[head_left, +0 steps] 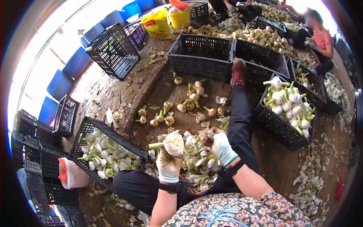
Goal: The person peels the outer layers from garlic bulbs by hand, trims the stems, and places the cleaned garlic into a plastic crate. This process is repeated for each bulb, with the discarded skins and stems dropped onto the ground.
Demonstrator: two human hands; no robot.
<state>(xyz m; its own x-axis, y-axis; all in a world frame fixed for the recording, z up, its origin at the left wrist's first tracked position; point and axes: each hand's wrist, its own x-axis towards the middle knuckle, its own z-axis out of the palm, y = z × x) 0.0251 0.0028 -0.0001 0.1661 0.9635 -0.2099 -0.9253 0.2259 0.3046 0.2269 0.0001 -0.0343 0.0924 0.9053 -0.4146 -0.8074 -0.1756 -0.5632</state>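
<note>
My left hand (169,163) closed around a garlic bulb (174,143) at my eleven o'clock, perched so high that a slackened grip could have dropped it among the garlic skins (194,160), while whether my half-curled right hand (222,148), at one o'clock, held anything I could not tell.

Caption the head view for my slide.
Gloved left hand holds a garlic bulb near loose peelings, a crate of garlic on either side.

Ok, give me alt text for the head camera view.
A gloved left hand holds up a garlic bulb, the gloved right hand apart from it, above a heap of garlic peelings. Black crates of white garlic sit to either side; beyond are more crates and people.
</note>
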